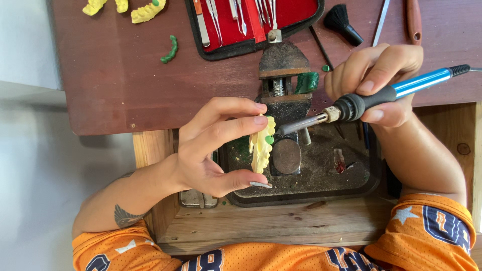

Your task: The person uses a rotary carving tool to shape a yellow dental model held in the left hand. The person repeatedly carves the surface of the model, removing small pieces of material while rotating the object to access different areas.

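A person in an orange mesh sports jersey, seen from above, both forearms bare. The short sleeves carry white star shapes and dark navy lettering edged in white, and similar navy characters run across the chest at the bottom of the frame. A dark tattoo with a fanned, wing-like outline marks the left forearm near the elbow. The left hand [216, 145] has long nails painted a pale, glossy grey; the right hand [376, 83] shows short, bare nails. No rings, watch or bracelets.
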